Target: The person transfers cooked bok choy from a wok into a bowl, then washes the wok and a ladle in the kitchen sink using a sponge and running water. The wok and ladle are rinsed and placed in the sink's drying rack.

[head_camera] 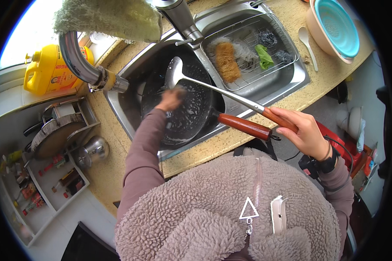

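Observation:
My right hand (302, 132) grips the wooden handle of a metal ladle (228, 94). The ladle's shiny bowl hangs over a dark wok (196, 107) in the left sink basin. My left hand (171, 99) is motion-blurred just below the ladle bowl, above the wok; whether its fingers hold anything cannot be made out. White, sudsy-looking streaks and droplets mark the wok's inside. Its reddish-brown handle (245, 125) juts over the counter edge, below the ladle shaft.
A faucet (179, 19) with a shaggy cloth (107, 19) over its spout stands behind the basin. Scrubbers and a green leaf lie on a wire rack (228, 86) across the right basin. A yellow jug (57, 70), a white spoon (308, 47) and a turquoise colander (338, 29) flank the sink.

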### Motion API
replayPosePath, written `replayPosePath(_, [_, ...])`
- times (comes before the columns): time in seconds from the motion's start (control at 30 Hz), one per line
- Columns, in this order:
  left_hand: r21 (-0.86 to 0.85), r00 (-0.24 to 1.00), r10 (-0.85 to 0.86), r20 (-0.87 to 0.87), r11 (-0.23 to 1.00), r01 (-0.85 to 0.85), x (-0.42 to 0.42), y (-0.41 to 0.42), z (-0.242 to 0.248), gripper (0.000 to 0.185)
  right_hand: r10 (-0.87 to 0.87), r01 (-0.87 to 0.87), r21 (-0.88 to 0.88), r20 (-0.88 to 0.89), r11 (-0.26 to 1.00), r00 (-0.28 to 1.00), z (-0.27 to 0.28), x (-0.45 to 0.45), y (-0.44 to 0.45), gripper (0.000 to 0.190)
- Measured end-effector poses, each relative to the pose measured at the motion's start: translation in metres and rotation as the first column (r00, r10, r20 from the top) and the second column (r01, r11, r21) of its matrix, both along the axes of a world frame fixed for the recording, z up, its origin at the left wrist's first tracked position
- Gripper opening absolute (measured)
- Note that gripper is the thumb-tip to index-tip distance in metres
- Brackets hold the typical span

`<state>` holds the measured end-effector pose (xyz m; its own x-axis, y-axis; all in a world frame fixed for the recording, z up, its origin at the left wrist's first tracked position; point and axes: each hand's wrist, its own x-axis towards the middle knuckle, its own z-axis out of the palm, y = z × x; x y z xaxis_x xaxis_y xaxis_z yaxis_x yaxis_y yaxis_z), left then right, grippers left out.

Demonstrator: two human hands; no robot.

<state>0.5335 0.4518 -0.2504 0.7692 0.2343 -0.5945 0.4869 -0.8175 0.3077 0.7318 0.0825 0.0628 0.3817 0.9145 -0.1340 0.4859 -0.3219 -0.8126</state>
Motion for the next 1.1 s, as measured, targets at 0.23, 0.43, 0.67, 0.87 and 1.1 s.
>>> replayPosePath(0.23, [-0.461, 0.983, 0.004, -0.183, 0.883, -0.089, -0.032, -0.056, 0.085, 0.013, 0.147, -0.142, -0.058, 0.090, 0.988, 0.985, -0.033, 0.025, 0.016, 0.041])
replayPosePath(0.43, [-0.613, 0.262, 0.957, -0.123, 0.135, -0.779, -0.050, -0.034, 0.129, 0.011, 0.265, -0.217, -0.164, 0.387, 0.962, 0.883, -0.057, 0.034, 0.048, 0.029])
replayPosePath(0.67, [-0.722, -0.146, 0.957, 0.249, 0.083, -0.687, -0.014, -0.026, 0.112, 0.011, 0.398, -0.407, -0.084, 0.456, 0.910, 0.796, -0.053, 0.025, 0.094, 0.019])
replayPosePath(0.87, [-0.323, 0.148, 0.727, 0.671, 0.466, -0.824, 0.031, -0.066, 0.135, 0.026, 0.465, -0.448, -0.136, 0.356, 0.884, 0.810, -0.076, 0.013, 0.159, 0.011])
replayPosePath(1.1, [-0.194, 0.241, 0.405, 0.882, 0.777, -0.598, 0.045, -0.123, 0.160, 0.043, 0.094, -0.396, -0.304, -0.680, 0.867, 0.727, -0.093, 0.008, 0.182, 0.026])
